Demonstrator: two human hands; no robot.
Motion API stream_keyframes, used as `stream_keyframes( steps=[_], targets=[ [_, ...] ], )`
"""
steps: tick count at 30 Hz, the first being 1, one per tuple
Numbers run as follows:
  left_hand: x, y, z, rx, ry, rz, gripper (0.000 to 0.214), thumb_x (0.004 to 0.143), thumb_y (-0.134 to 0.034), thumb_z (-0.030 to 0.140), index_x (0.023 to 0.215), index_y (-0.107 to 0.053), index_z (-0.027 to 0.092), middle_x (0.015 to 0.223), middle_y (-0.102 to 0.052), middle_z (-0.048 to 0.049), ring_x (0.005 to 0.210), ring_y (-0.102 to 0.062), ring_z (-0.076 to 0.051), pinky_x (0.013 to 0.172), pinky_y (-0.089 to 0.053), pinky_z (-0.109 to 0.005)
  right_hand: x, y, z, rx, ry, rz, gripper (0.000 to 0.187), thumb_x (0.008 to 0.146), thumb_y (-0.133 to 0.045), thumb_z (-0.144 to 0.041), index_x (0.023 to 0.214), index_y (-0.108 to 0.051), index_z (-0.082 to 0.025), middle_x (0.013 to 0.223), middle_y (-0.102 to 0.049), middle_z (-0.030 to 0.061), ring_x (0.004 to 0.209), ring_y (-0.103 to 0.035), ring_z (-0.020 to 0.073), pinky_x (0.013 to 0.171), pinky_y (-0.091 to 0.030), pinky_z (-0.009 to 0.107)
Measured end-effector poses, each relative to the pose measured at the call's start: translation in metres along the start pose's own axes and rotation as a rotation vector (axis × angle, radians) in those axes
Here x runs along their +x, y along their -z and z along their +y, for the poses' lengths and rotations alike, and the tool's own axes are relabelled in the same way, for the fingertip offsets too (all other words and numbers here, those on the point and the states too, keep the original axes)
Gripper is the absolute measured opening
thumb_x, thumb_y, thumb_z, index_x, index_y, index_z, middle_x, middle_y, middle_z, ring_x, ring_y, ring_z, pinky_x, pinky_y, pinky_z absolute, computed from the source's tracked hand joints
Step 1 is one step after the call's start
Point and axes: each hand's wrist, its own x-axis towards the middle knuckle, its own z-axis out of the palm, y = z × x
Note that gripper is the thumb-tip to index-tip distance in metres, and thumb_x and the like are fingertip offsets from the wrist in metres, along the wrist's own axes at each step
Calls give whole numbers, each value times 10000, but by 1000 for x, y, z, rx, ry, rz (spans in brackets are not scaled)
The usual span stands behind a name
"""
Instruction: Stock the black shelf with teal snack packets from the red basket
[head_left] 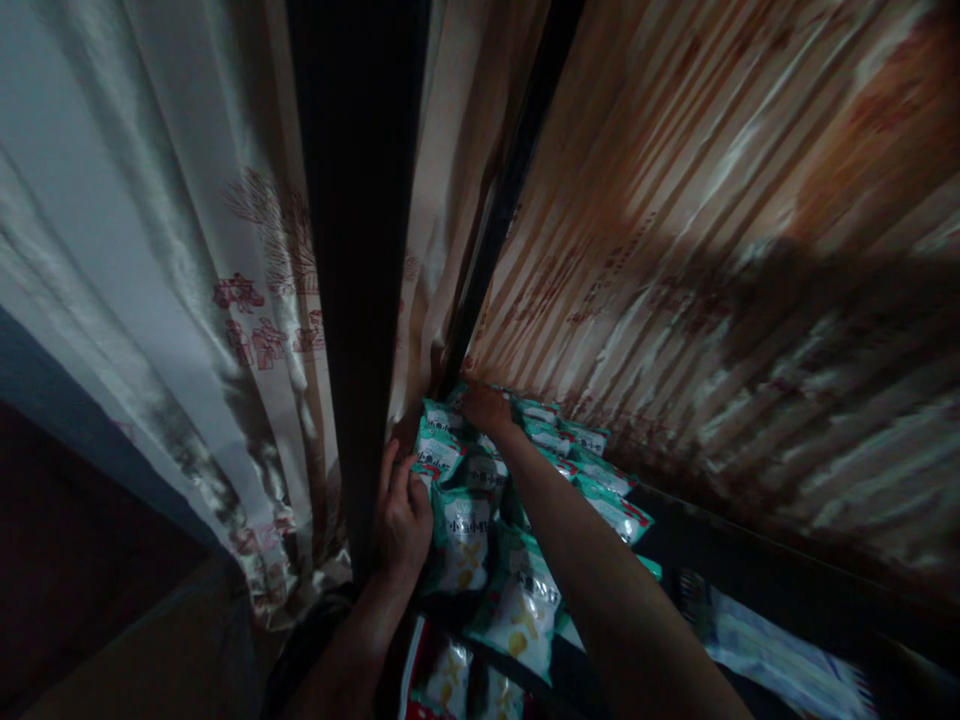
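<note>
Green-and-white snack bags with pictures of the snack on the front stand in rows on a dark shelf. My left hand rests beside the leftmost bags, next to the dark post. Its fingers are stretched out and somewhat apart, and I see nothing held in them. Across the rows reaches my right hand, at a bag in the far corner. Dim light and its own back hide those fingertips, so I cannot tell whether it grips that bag.
Pleated curtains with red printed figures hang to the left and behind the shelf. A red-edged box holding more bags is nearest me. At the lower right lies a pale blue-white package.
</note>
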Motion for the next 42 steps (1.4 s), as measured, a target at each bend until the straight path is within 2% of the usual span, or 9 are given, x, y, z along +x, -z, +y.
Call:
stream_keyframes(
  steps=[7, 11, 18, 22, 25, 31, 38, 42],
  targets=[
    [-1, -2, -2, -2, -9, 26, 274, 843, -433, 157, 982, -668, 173, 1192, -633, -99, 1146, -545, -209, 1009, -408, -351, 7, -6, 1, 3, -26, 16, 484, 838, -429, -176, 1321, -466, -184, 1209, -603, 161, 1194, -514, 298, 921, -437, 443],
    [0, -2, -1, -3, 9, 12, 285, 845, -427, 157, 997, -667, 183, 1191, -633, -90, 1164, -533, -210, 1024, -395, -358, 12, -8, 2, 22, 14, 13, 547, 816, -463, -165, 1360, -423, -217, 1188, -622, 145, 1133, -567, 283, 890, -458, 404],
    [-1, -4, 0, -2, 34, 12, 284, 832, -439, 155, 992, -671, 187, 1210, -621, -87, 1156, -536, -216, 1024, -396, -364, 18, -10, 3, 63, 50, 66, 510, 827, -440, -112, 1330, -475, -188, 1156, -647, 139, 1105, -588, 259, 941, -432, 369],
    [-1, -5, 0, 1, 17, 11, 280, 834, -439, 156, 988, -671, 182, 1209, -622, -90, 1131, -552, -212, 1022, -398, -364, 19, -9, 3, 121, 11, 100, 441, 841, -466, -178, 1276, -530, -147, 1176, -641, 142, 1099, -596, 252, 932, -445, 339],
    [0, -4, 0, 7, 17, 20, 275, 835, -434, 148, 968, -674, 172, 1199, -626, -100, 1116, -561, -211, 1023, -396, -366, 20, -7, 3, 172, 2, 89, 411, 837, -474, -183, 1237, -569, -166, 1154, -661, 103, 1079, -612, 224, 903, -465, 303],
    [-1, -4, 0, -29, 38, -1, 270, 832, -445, 150, 980, -669, 184, 1224, -610, -90, 1137, -549, -210, 1034, -387, -368, 18, -1, 4, 250, 73, 54, 348, 822, -469, -119, 1102, -652, -215, 1165, -664, 5, 1040, -625, 140, 863, -470, 205],
    [-1, -4, -1, -31, 44, 7, 270, 828, -447, 150, 976, -669, 189, 1210, -618, -89, 1141, -543, -217, 1030, -391, -372, 13, 0, 6, 242, 61, 46, 338, 838, -437, -126, 1090, -651, -201, 1141, -671, 47, 1020, -631, 197, 891, -461, 279],
    [-1, -3, -2, -22, 41, -1, 271, 828, -446, 153, 982, -666, 187, 1211, -617, -89, 1134, -547, -217, 1030, -389, -373, 13, 0, 8, 242, 58, 50, 363, 834, -436, -127, 1121, -632, -230, 1164, -660, 31, 1036, -622, 205, 922, -445, 312]
  ],
)
